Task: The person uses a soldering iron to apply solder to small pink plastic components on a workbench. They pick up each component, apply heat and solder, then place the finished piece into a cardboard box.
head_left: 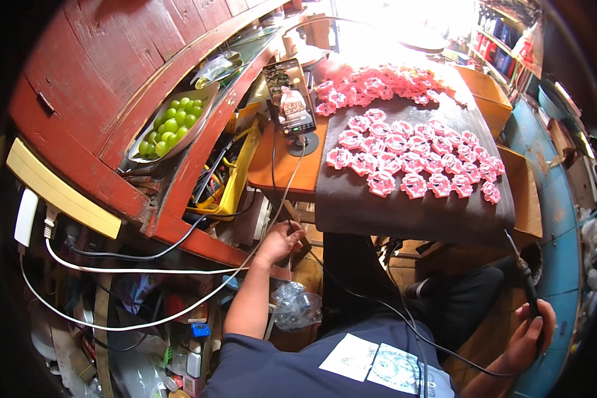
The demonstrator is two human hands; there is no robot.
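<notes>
My right hand, at the lower right, is wrapped round the dark handle of a soldering iron. The iron's thin metal tip points up, beside the front right corner of the dark mat. My left hand is below the table's left front edge, close to the cables. Its fingers are curled together, and what they hold, if anything, is hidden. On the dark mat lie several small pink-and-white pieces in loose rows. Behind them is a heap of similar pink pieces.
A lit phone stands on a round-based holder at the table's left. Green grapes fill a dish on the red cabinet. White cables run from a yellowish power strip. Cardboard boxes stand at the right.
</notes>
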